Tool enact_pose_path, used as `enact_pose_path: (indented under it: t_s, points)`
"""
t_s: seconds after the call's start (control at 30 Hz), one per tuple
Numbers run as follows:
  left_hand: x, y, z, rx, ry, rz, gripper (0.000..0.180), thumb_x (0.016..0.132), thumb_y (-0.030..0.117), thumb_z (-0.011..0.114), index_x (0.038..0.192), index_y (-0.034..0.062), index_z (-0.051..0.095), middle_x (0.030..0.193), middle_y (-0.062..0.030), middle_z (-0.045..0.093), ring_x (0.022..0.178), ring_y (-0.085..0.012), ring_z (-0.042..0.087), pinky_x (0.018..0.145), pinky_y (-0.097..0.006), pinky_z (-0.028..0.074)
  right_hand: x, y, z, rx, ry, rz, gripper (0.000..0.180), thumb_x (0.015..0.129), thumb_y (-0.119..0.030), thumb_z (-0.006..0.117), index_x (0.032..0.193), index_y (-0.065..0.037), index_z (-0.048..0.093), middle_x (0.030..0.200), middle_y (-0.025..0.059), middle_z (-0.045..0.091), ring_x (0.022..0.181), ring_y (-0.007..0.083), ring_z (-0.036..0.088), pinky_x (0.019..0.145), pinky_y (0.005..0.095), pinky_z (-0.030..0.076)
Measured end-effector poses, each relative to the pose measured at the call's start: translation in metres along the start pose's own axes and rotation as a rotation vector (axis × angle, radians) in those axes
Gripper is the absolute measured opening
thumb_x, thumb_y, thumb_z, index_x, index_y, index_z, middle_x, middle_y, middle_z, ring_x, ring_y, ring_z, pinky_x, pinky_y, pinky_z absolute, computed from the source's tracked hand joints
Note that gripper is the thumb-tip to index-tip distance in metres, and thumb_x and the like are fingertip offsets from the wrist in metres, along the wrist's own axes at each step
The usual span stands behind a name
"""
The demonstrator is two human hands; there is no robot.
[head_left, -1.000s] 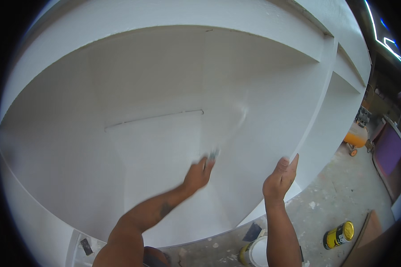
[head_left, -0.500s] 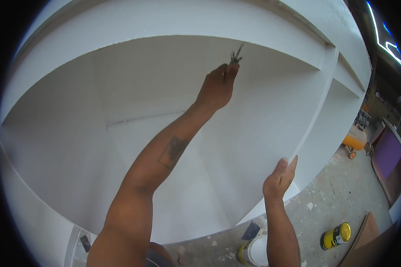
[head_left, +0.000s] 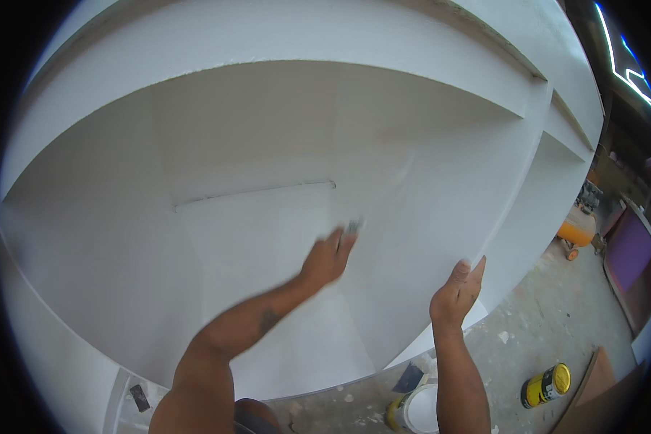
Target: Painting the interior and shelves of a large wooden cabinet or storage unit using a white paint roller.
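Observation:
Inside a large white-painted cabinet, my left hand is closed around a small grey tool. Motion smears the tool's tip, so its exact kind is unclear; it stands near the smooth inner right wall. My right hand grips the front edge of the white upright divider, thumb on the inner face and fingers on the other side. A dark thin seam runs across the inner back of the compartment.
On the stained concrete floor stand an opened can with white contents and a yellow-black can. Flat boards lie at the lower right. Farther off are an orange air compressor and a purple panel.
My left hand has come down and slightly left, from under the upper front rim to the middle of the compartment, still holding the grey tool. My right hand stays on the divider edge.

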State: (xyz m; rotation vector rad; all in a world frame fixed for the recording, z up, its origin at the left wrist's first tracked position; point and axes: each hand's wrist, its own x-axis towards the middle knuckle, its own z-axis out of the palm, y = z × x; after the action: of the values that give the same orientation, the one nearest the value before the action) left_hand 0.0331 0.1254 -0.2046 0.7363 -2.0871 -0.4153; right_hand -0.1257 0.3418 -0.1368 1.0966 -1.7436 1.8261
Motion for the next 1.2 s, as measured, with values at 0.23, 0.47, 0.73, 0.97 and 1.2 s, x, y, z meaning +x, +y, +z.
enact_pose_path:
  t_s: [0.23, 0.47, 0.73, 0.97, 1.2]
  points:
    - [0.171, 0.119, -0.115, -0.218, 0.208, 0.082, 0.055, 0.104, 0.049, 0.047, 0.083, -0.0011, 0.054, 0.068, -0.0170, 0.055, 0.066, -0.0297, 0.051, 0.066, -0.046, 0.044, 0.005, -0.008, -0.005, 0.098, -0.027, -0.072, 0.067, 0.107, -0.048, 0.038, 0.128, 0.015, 0.046, 0.109, 0.0264, 0.062, 0.096, 0.0357, 0.062, 0.088, 0.0413, 0.048]
    - [0.051, -0.018, 0.042, -0.184, 0.068, -0.064, 0.068, 0.104, 0.049, 0.044, 0.137, -0.0103, 0.050, 0.082, -0.0385, 0.065, 0.084, -0.0513, 0.068, 0.075, -0.054, 0.055, 0.004, -0.007, 0.010, 0.052, 0.003, -0.064, 0.074, 0.108, -0.050, 0.037, 0.141, 0.016, 0.037, 0.127, 0.0279, 0.058, 0.117, 0.0376, 0.056, 0.104, 0.0402, 0.041]
    - [-0.120, -0.057, 0.034, -0.062, -0.361, -0.234, 0.047, 0.105, 0.044, 0.047, 0.113, -0.0026, 0.053, 0.072, -0.0284, 0.064, 0.074, -0.0486, 0.066, 0.066, -0.055, 0.049, 0.003, -0.002, 0.001, -0.004, 0.019, -0.017, 0.076, 0.107, -0.057, 0.031, 0.142, 0.010, 0.041, 0.136, 0.0248, 0.053, 0.125, 0.0356, 0.052, 0.108, 0.0400, 0.038]
    - [0.098, 0.052, -0.047, -0.223, 0.043, 0.001, 0.056, 0.106, 0.046, 0.041, 0.115, -0.0061, 0.059, 0.083, -0.0302, 0.067, 0.080, -0.0487, 0.066, 0.071, -0.053, 0.051, -0.001, 0.010, -0.001, -0.079, 0.054, 0.026, 0.077, 0.107, -0.055, 0.033, 0.145, 0.013, 0.036, 0.143, 0.0285, 0.049, 0.132, 0.0379, 0.048, 0.112, 0.0405, 0.034]
    - [0.158, 0.081, -0.064, -0.306, 0.259, 0.077, 0.049, 0.106, 0.042, 0.045, 0.089, -0.0032, 0.056, 0.080, -0.0270, 0.063, 0.073, -0.0451, 0.058, 0.068, -0.051, 0.046, 0.001, 0.005, 0.002, -0.024, 0.015, 0.027, 0.067, 0.110, -0.043, 0.033, 0.148, 0.012, 0.035, 0.150, 0.0290, 0.042, 0.140, 0.0386, 0.041, 0.117, 0.0417, 0.031]
